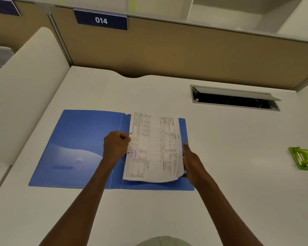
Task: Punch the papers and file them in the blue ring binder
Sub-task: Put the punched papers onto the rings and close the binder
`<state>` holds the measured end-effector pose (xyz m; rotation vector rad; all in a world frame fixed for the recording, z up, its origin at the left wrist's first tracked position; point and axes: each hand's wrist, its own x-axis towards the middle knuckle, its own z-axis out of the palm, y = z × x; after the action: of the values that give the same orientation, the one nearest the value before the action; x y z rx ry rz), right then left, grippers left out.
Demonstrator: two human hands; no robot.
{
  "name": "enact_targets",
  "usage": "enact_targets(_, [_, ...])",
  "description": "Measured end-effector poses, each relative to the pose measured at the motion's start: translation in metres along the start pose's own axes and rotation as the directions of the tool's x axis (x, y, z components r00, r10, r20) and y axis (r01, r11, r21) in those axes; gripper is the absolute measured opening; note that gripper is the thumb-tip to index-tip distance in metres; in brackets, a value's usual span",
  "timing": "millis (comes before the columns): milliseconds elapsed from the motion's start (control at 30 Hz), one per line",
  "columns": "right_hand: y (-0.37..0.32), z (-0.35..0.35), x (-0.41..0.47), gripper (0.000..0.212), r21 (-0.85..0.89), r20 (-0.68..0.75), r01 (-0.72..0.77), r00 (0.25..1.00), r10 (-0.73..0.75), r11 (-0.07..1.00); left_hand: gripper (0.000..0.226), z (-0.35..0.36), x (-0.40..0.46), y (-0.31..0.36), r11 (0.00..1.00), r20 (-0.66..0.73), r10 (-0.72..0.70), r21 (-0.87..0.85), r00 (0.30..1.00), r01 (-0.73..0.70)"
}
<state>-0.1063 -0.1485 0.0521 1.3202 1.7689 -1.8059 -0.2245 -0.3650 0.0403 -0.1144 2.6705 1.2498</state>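
The blue ring binder [75, 146] lies open and flat on the white desk. A stack of printed papers [155, 148] lies over its right half, the left edge at the two metal rings [130, 134]. My left hand [116, 146] is curled at that edge, fingers at the rings beside the sheets; what it grips is hidden. My right hand [192, 160] holds the stack's right edge, thumb up along it, fingers under the sheets. The green hole punch [301, 158] sits far to the right, apart from both hands.
An open cable hatch [235, 99] is sunk into the desk at the back right. A tan partition with a blue "014" sign [101, 20] stands behind the desk. A cream divider [25, 86] borders the left side.
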Motion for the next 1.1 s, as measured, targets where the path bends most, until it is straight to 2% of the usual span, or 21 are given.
enact_targets(100, [-0.001,-0.002,0.002,0.040,-0.108,-0.034,0.017,0.999,-0.021,0.994,0.020,0.008,0.003,-0.018,0.993,0.032,0.021,0.116,0.999,-0.025])
enact_targets(200, [0.003,0.000,0.006,0.031,-0.207,-0.072,0.101,0.990,-0.118,0.973,0.022,0.017,0.001,-0.024,0.988,0.069,0.026,0.149,0.997,-0.036])
enact_targets(333, [0.013,0.005,0.012,0.047,-0.276,-0.138,0.165,0.968,-0.209,0.947,0.021,0.027,-0.001,-0.023,0.987,0.065,0.033,0.152,0.997,-0.043])
enact_targets(400, [0.015,0.005,0.012,0.056,-0.346,-0.160,0.183,0.955,-0.250,0.920,0.021,0.030,-0.004,-0.022,0.987,0.035,0.023,0.156,0.999,-0.028])
enact_targets(467, [0.017,0.007,0.014,0.055,-0.454,-0.167,0.202,0.937,-0.305,0.868,0.022,0.033,-0.007,-0.023,0.986,-0.011,0.009,0.164,1.000,-0.007])
enact_targets(600, [0.024,0.017,0.011,0.062,-0.736,-0.099,0.263,0.870,-0.483,0.624,0.024,0.041,-0.013,-0.029,0.979,-0.038,0.043,0.201,0.998,-0.034])
enact_targets(700, [0.029,0.028,0.005,0.068,-0.861,0.005,0.306,0.804,-0.595,0.406,0.030,0.045,-0.012,-0.030,0.979,-0.038,0.030,0.203,0.999,-0.022])
enact_targets(767, [0.032,0.035,0.005,0.068,-0.897,0.092,0.331,0.789,-0.608,0.293,0.033,0.046,-0.011,-0.029,0.974,-0.035,0.037,0.224,0.999,-0.029])
enact_targets(833, [0.036,0.040,0.007,0.067,-0.913,0.170,0.342,0.813,-0.557,0.222,0.035,0.046,-0.009,-0.028,0.966,-0.034,0.057,0.256,0.998,-0.047])
enact_targets(933, [0.045,0.044,0.012,0.068,-0.921,0.180,0.314,0.869,-0.462,0.232,0.035,0.046,-0.007,-0.028,0.968,-0.056,0.050,0.247,0.997,-0.035])
enact_targets(1100, [0.049,0.040,0.017,0.073,-0.902,0.052,0.250,0.871,-0.489,0.351,0.026,0.043,-0.003,-0.031,0.986,-0.049,-0.026,0.164,0.998,0.034])
